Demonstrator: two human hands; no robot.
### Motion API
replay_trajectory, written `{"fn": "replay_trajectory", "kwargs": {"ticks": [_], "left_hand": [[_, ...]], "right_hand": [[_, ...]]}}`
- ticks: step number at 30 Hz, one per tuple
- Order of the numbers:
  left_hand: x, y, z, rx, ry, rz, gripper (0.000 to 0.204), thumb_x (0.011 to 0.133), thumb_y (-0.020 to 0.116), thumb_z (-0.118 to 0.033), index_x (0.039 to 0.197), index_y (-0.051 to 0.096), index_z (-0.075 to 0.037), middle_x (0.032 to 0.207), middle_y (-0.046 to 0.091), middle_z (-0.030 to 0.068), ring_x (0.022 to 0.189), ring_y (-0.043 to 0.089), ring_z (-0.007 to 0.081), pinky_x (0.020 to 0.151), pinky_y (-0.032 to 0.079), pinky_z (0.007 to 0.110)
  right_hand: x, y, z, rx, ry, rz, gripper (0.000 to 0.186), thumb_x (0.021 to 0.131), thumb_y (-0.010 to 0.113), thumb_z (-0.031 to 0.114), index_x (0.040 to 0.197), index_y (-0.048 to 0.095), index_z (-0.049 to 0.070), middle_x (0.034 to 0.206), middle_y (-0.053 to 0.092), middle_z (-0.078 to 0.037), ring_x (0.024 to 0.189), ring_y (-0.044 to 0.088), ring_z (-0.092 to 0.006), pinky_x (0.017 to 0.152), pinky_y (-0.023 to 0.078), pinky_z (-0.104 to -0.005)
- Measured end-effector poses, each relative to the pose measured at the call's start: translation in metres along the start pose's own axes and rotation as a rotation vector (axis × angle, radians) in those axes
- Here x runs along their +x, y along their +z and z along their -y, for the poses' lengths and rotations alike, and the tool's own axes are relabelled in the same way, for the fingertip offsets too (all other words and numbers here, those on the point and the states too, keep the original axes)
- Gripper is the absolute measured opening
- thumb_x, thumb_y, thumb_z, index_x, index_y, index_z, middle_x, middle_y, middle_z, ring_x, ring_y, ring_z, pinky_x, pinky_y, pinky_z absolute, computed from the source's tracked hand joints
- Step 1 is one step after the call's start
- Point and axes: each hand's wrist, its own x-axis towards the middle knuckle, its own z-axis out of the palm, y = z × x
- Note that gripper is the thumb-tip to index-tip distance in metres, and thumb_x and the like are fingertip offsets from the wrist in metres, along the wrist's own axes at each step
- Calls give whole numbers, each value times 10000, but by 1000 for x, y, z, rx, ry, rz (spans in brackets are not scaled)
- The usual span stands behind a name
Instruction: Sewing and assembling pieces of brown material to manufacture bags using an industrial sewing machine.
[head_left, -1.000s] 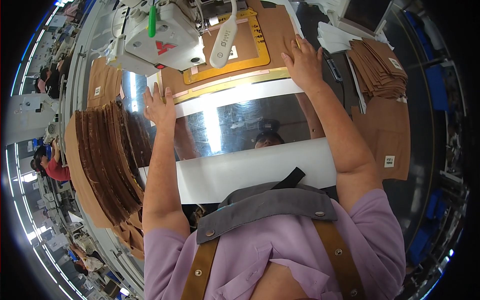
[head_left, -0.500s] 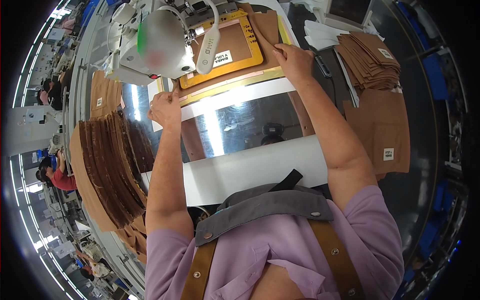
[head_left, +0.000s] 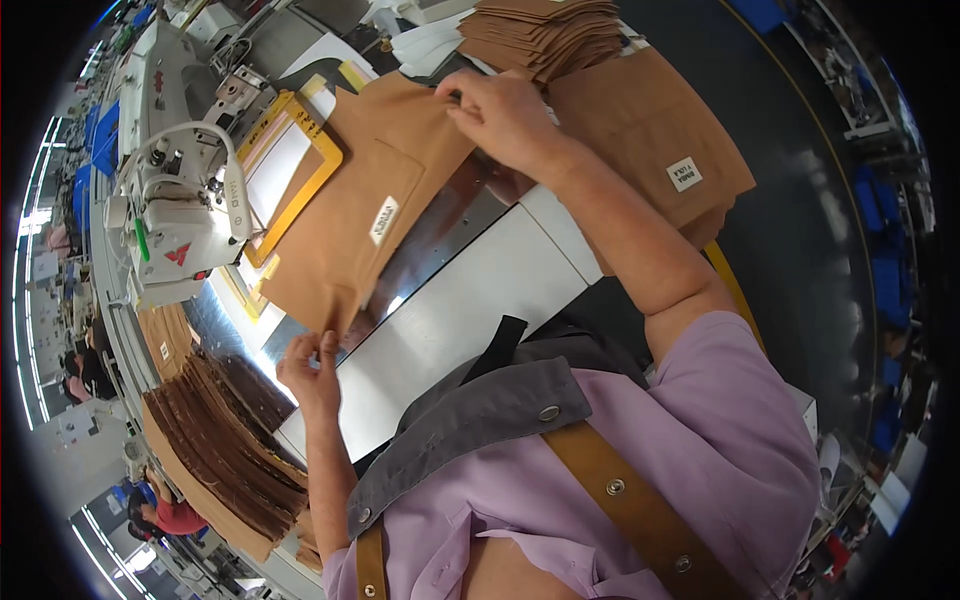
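Note:
A brown fabric panel [head_left: 335, 205] with a small white label [head_left: 383, 220] is stretched between my two hands, slanting across the shiny metal plate of the machine table. My left hand [head_left: 312, 372] is closed at its near-left corner, where the cloth bunches into folds. At the far-right corner, my right hand [head_left: 505, 115] pinches the edge between thumb and curled fingers. The panel lies beside a yellow clamp frame [head_left: 298, 208], overlapping part of the yellow-edged template under it.
A white sewing machine [head_left: 180, 240] stands left of the frame. Stacked brown pieces [head_left: 545, 40] lie at the far right, with labelled panels [head_left: 640, 140] nearer me. A thick pile of brown pieces [head_left: 225, 440] sits at the left. The white table edge [head_left: 450, 320] runs before me.
The labelled panel has come out of the yellow frame toward me, pulled by both hands. My view and body have turned to the right.

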Motion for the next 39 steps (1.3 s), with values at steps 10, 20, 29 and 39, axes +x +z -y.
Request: {"fn": "replay_trajectory", "kwargs": {"ticks": [10, 20, 29, 39], "left_hand": [[2, 92, -187, -70, 868, 220, 186, 805, 825, -264, 818, 698, -128, 900, 648, -13, 901, 637, 198, 1025, 356, 505], [-1, 80, -111, 37, 615, 248, 456, 776, 853, -244, 1158, 663, -84, 1269, 657, 67, 1137, 640, 253, 1070, 371, 513], [-25, 53, 56, 353, 69, -191, 598, 997, 564, -423, 1470, 495, -63, 1567, 427, 221, 1447, 410, 365, 1163, 269, 512], [-26, 48, 56, 419, 33, -110, 638, 1000, 428, -456, 1491, 462, -50, 1592, 427, 168, 1494, 360, 358, 1213, 212, 503]], "right_hand": [[-86, -257, -47, -399, 379, -302, 244, 920, 751, 141, 1162, 723, 142, 744, 610, -14, 695, 565, -99, 711, 517, -255], [-178, -252, -103, -880, 481, -235, 320, 963, 711, 254, 1257, 697, 129, 1183, 700, -97, 975, 700, -239, 880, 549, -350], [-39, -57, -46, 24, 322, 137, 190, 954, 698, 198, 1087, 737, 67, 1032, 734, -85, 958, 708, -259, 827, 545, -376], [94, -1, -116, -569, -82, -10, 165, 922, 677, 229, 985, 762, 102, 1024, 733, -75, 997, 679, -284, 877, 510, -436]]}}
